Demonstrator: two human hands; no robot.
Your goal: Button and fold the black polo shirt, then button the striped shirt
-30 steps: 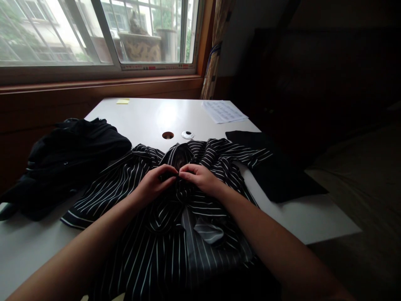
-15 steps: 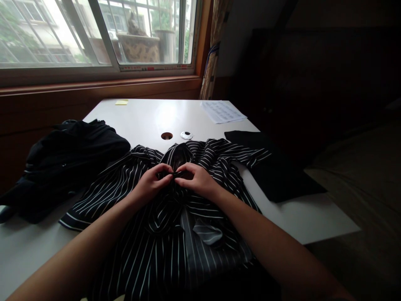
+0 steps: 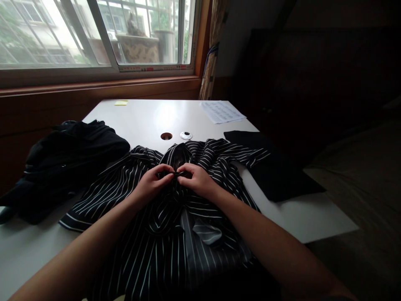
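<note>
A black shirt with white stripes (image 3: 163, 251) lies spread and rumpled over the near part of the white table, its sleeves out to both sides. Near its collar, my left hand (image 3: 154, 179) pinches a bit of the dark cloth between thumb and fingertips. Opposite it, my right hand (image 3: 196, 179) pinches the same edge, the fingertips of both hands almost touching. Whether a button sits between them is too small and dark to tell. Below the hands the shirt front lies partly turned, showing a paler inner side.
Dark bundled clothing (image 3: 75, 159) lies at the left, and a flat black cloth (image 3: 282, 175) at the right. Farther back on the white table (image 3: 140, 119) are printed sheets (image 3: 222, 112), a yellow note (image 3: 121, 102), a round hole (image 3: 166, 136) and its cover (image 3: 186, 135). A window stands behind.
My fingertips have drawn slightly apart since a second ago, still pinching the cloth near the collar. Over the last half second the hands hardly move; the view has shifted slightly.
</note>
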